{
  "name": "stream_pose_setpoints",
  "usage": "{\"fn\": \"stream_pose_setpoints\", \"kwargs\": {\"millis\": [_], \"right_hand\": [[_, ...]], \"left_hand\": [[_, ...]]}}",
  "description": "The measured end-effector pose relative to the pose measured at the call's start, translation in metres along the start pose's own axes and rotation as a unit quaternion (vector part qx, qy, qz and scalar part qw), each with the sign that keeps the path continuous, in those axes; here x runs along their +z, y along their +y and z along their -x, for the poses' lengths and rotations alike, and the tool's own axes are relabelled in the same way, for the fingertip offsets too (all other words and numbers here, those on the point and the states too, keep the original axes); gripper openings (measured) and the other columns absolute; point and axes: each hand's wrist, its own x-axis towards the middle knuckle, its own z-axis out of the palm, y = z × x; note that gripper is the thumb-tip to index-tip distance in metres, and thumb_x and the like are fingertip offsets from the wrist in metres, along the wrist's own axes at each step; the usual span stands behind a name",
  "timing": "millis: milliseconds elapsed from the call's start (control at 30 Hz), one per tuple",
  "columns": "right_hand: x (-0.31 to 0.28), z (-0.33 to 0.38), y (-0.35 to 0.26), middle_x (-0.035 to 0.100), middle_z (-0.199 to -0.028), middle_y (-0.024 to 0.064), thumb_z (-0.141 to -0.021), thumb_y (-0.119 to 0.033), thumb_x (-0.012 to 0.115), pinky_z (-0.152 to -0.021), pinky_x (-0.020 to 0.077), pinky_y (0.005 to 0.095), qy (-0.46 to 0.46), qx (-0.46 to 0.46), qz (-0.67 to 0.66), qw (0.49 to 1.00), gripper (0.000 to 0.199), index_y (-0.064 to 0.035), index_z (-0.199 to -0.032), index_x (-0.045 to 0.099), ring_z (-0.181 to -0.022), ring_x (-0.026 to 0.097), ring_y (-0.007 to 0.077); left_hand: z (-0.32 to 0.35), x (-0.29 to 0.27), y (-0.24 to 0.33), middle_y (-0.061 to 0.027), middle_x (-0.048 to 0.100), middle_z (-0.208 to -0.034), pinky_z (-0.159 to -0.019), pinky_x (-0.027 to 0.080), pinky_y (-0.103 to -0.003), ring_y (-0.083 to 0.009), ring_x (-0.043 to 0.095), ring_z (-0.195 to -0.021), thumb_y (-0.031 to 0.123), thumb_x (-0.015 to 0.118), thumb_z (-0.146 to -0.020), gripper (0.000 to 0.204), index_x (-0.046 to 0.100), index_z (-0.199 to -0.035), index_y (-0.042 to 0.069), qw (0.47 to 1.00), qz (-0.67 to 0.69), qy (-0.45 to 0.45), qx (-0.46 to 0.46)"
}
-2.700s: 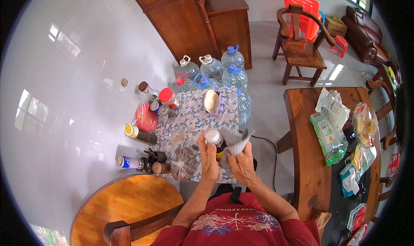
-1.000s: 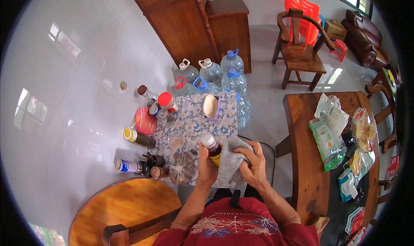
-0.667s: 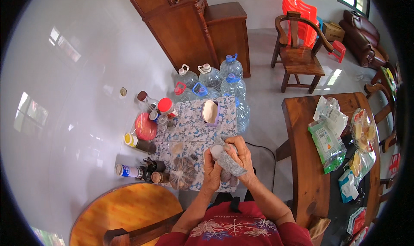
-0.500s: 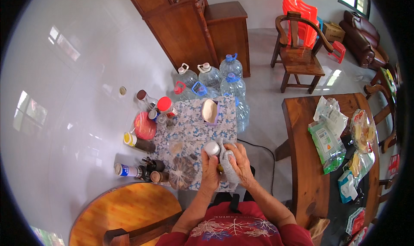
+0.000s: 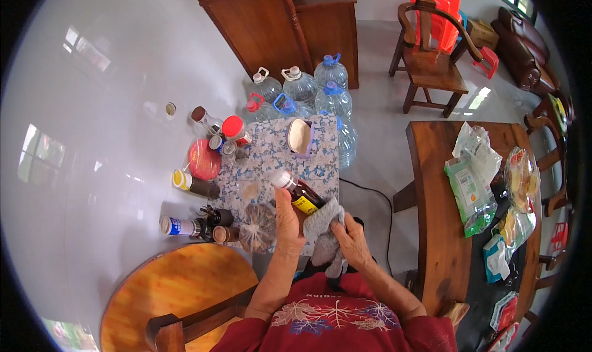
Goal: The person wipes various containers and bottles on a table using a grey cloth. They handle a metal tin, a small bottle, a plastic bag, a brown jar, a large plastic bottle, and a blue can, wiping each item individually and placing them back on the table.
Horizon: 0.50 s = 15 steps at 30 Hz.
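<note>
My left hand [image 5: 288, 221] is closed round a dark brown bottle [image 5: 307, 199] with a white cap and a yellow label, held tilted above the near part of the small table [image 5: 268, 161] with its blue-and-white floral cover. The cap points up and to the left. In my right hand [image 5: 353, 243], fingers closed, is a grey cloth [image 5: 323, 221]. The cloth lies against the lower end of the bottle and hangs down in folds. Left of my left hand, a clear plastic bag [image 5: 256, 230] of brownish contents rests on the table.
Along the table's left side stand a red-lidded jar [image 5: 234, 127], a yellow-capped bottle [image 5: 192, 183] and several other containers. A purple-edged box [image 5: 300, 137] sits at the far side. Large water bottles [image 5: 300, 85] stand behind. At right is a wooden table [image 5: 439, 228] with packages.
The bottle has tipped from cap toward the view to lying aslant, showing its side and label. My right hand and the cloth have shifted down to its lower end.
</note>
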Motion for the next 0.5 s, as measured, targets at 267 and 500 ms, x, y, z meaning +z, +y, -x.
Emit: {"fn": "stream_pose_setpoints", "kwargs": {"millis": [267, 500], "right_hand": [[0.012, -0.01, -0.012, 0.058, -0.091, -0.0011, -0.09, -0.013, 0.053, -0.071, 0.0437, 0.0233, 0.02, 0.036, -0.157, 0.987, 0.024, 0.0018, -0.109, 0.056, -0.081, 0.049, 0.0054], [0.016, -0.009, -0.015, 0.058, -0.09, -0.0011, -0.089, -0.012, 0.056, -0.066, 0.044, 0.0242, 0.015, 0.087, -0.341, 0.936, 0.022, 0.0006, -0.106, 0.056, -0.078, 0.05, 0.0063]], "left_hand": [[0.009, 0.009, -0.006, -0.0077, 0.053, -0.108, -0.085, 0.048, -0.037, -0.0212, 0.055, -0.099, 0.046, 0.043, -0.092, 0.053, 0.035, -0.132, 0.012, 0.999, -0.016, -0.028, 0.021], [0.011, 0.008, -0.012, -0.008, 0.052, -0.108, -0.088, 0.046, -0.038, -0.0213, 0.053, -0.101, 0.046, 0.041, -0.093, 0.052, 0.034, -0.132, 0.012, 0.997, -0.006, -0.073, 0.02]]}}
